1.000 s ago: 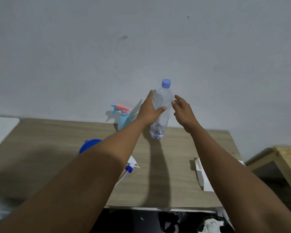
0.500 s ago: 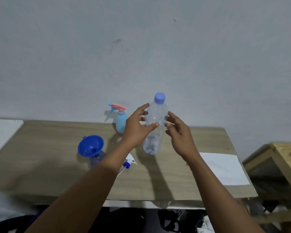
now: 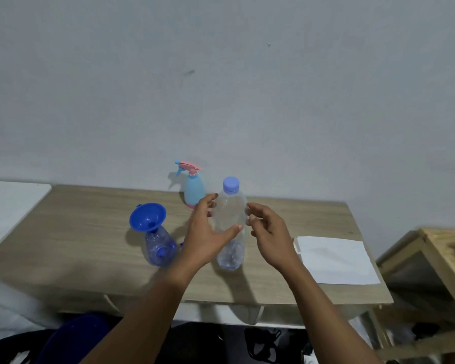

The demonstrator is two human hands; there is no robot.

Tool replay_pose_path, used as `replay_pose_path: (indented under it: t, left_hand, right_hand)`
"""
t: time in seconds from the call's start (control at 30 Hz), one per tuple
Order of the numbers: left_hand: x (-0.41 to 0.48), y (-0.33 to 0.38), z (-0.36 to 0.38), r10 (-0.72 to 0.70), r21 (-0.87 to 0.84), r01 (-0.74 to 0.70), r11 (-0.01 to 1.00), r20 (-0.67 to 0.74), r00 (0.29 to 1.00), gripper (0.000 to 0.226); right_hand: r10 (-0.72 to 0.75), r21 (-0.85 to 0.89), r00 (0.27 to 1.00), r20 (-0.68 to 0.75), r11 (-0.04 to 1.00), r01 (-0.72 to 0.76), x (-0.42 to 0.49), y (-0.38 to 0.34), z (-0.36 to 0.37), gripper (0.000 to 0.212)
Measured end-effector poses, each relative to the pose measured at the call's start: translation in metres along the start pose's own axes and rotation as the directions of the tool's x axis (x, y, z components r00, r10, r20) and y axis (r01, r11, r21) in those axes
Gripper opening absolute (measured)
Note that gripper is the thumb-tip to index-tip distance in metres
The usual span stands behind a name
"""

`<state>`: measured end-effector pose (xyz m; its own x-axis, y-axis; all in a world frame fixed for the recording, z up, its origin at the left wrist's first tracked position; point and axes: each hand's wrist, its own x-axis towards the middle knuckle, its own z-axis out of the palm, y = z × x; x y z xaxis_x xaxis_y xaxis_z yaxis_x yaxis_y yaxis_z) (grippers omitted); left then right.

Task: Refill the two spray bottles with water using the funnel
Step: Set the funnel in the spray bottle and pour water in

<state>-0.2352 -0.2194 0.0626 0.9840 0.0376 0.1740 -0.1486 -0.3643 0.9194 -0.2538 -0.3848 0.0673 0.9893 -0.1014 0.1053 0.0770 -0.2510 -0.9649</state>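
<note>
There are two spray bottles, one funnel, one water bottle and one paper sheet.

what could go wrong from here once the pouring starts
1. The funnel sits tilted in the clear blue spray bottle, which no hand steadies; a pour might tip it.
2. The water bottle, gripped by the left hand, shows water only near its base, perhaps too little for both refills.
3. The white sheet lies close by; a spill could wet it.
</note>
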Motion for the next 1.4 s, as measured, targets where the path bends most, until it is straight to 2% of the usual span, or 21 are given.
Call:
replay_pose_path:
  t: [0.1, 0.23, 0.33, 0.43, 0.53, 0.67, 0.73, 0.83, 0.93, 1.07, 1.2, 1.3, 1.4]
  left_hand:
    - [0.006, 0.009, -0.002, 0.018, 0.007, -0.018, 1.0, -0.029, 0.999, 0.091]
    - [0.014, 0.017, -0.007, 0.037, 0.039, -0.036, 0.999, -0.01, 0.999, 0.072]
    - [0.013, 0.017, -0.009, 0.031, 0.046, -0.031, 0.998, -0.017, 0.999, 0.062]
    - [0.011, 0.016, -0.009, 0.019, 0.043, -0.019, 0.999, -0.016, 1.0, 0.063]
    - [0.012, 0.019, -0.01, 0.007, 0.033, -0.006, 0.999, -0.014, 1.0, 0.062]
    - [0.013, 0.022, -0.009, -0.001, 0.03, 0.001, 1.0, 0.002, 1.0, 0.064]
    - [0.014, 0.021, -0.008, 0.004, 0.041, -0.004, 0.999, 0.004, 1.0, 0.063]
    - [0.013, 0.019, -0.006, 0.002, 0.053, -0.002, 0.999, 0.004, 1.0, 0.062]
    - [0.011, 0.019, -0.009, -0.001, 0.046, 0.002, 0.999, -0.011, 1.0, 0.065]
    - [0.012, 0.019, -0.012, -0.006, 0.049, 0.006, 0.999, 0.002, 1.0, 0.066]
    - [0.011, 0.021, -0.008, -0.001, 0.054, 0.001, 0.999, 0.001, 1.0, 0.064]
    - [0.011, 0.022, -0.008, -0.004, 0.046, 0.005, 0.999, -0.001, 1.0, 0.066]
    - [0.011, 0.021, -0.007, -0.004, 0.042, 0.004, 0.999, -0.001, 1.0, 0.062]
  right_hand:
    - [-0.048, -0.022, 0.995, -0.089, 0.999, 0.047, 0.007, -0.02, 0.003, 0.024]
    - [-0.157, -0.044, 0.976, -0.151, 0.987, 0.152, 0.021, -0.051, 0.015, 0.037]
    - [-0.213, -0.092, 0.966, -0.147, 0.975, 0.2, 0.031, -0.061, 0.026, 0.033]
    - [-0.254, -0.165, 0.952, -0.173, 0.96, 0.227, 0.036, -0.06, 0.032, 0.027]
    - [-0.303, -0.208, 0.94, -0.154, 0.94, 0.269, 0.037, -0.057, 0.032, 0.02]
    - [-0.318, -0.22, 0.948, -0.03, 0.927, 0.304, 0.038, -0.054, 0.02, 0.022]
    - [-0.309, -0.199, 0.95, -0.042, 0.934, 0.295, 0.037, -0.055, 0.019, 0.021]
    - [-0.325, -0.188, 0.936, -0.133, 0.936, 0.298, 0.039, -0.057, 0.027, 0.023]
    - [-0.347, -0.177, 0.933, -0.1, 0.929, 0.326, 0.042, -0.056, 0.029, 0.02]
    - [-0.315, -0.147, 0.948, 0.04, 0.937, 0.318, 0.04, -0.058, 0.017, 0.032]
    - [-0.325, -0.193, 0.945, -0.022, 0.929, 0.315, 0.042, -0.062, 0.02, 0.043]
    - [-0.313, -0.162, 0.95, 0.0, 0.937, 0.309, 0.039, -0.061, 0.02, 0.044]
    - [-0.309, -0.182, 0.951, -0.012, 0.936, 0.302, 0.036, -0.059, 0.02, 0.059]
